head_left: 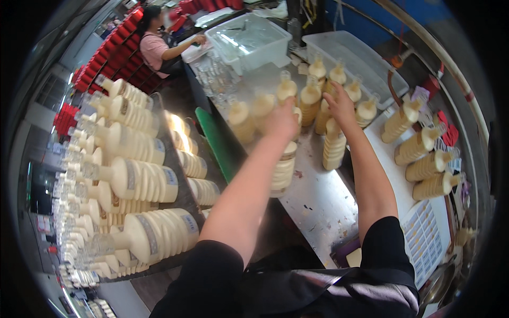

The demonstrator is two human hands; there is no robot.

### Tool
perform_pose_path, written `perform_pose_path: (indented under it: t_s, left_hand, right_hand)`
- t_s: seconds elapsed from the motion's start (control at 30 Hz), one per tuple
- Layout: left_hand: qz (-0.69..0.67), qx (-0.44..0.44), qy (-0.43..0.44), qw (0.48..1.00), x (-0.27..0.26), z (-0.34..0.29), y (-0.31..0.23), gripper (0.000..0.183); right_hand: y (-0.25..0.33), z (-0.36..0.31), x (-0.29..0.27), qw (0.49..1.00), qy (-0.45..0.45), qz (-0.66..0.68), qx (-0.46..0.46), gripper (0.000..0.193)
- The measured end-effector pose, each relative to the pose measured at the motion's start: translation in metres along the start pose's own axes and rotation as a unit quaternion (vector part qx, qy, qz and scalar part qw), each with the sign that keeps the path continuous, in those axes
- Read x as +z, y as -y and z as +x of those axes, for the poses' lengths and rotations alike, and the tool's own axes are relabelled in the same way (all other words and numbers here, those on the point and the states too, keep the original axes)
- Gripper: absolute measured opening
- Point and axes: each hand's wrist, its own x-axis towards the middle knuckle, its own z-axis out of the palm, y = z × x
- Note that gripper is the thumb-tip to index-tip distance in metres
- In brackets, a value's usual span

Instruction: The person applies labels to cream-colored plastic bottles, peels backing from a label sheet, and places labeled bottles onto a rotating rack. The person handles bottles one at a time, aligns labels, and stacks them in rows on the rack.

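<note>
Cream-coloured bottles with spiral-ridged bodies and clear necks stand in a group on the metal worktop [318,193]. My left hand [283,121] is over the left part of the group, smeared by motion, so its finger grip is unclear. Just below it stands a bottle [284,168], its top hidden by my hand and wrist. My right hand [340,105] is among the bottles on the right, its fingers closed around the neck of a bottle [322,117] partly behind them. Nearer me, by my right wrist, another bottle [334,146] stands upright.
Many similar bottles [143,180] are stacked on their sides at left, beside a green board [212,143]. Clear plastic bins [246,45] stand behind, near small glass bottles [217,74]. More bottles [424,146] and a label sheet [424,233] are at right. A person in pink [156,55] sits back left.
</note>
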Motion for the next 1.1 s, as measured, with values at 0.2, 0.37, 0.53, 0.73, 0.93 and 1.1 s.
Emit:
perform_pose_path:
  t_s: [0.2, 0.37, 0.53, 0.73, 0.93, 1.1]
  left_hand:
    - [-0.023, -0.003, -0.025, 0.999, 0.0, -0.053, -0.01, 0.036]
    - [-0.087, 0.017, -0.097, 0.991, -0.024, -0.121, -0.02, 0.032]
    - [-0.127, 0.002, -0.062, 0.99, -0.062, -0.207, -0.03, 0.033]
    - [-0.181, 0.065, -0.005, 0.981, -0.124, -0.334, -0.004, 0.032]
    - [-0.197, 0.14, -0.048, 0.969, -0.201, -0.478, 0.057, 0.033]
    - [-0.073, 0.153, -0.112, 0.979, -0.281, -0.602, 0.107, 0.026]
  right_hand:
    - [0.015, -0.026, 0.002, 0.995, -0.084, -0.049, 0.008, 0.04]
    - [0.038, -0.058, 0.003, 0.998, -0.063, -0.016, -0.005, 0.033]
    - [0.062, -0.104, -0.018, 0.996, -0.068, 0.059, 0.018, 0.03]
    - [0.127, -0.182, -0.078, 0.986, 0.055, 0.159, -0.011, 0.032]
    - [0.261, -0.29, -0.146, 0.958, 0.238, 0.129, -0.099, 0.028]
    - [0.377, -0.377, -0.158, 0.913, 0.366, 0.172, -0.059, 0.033]
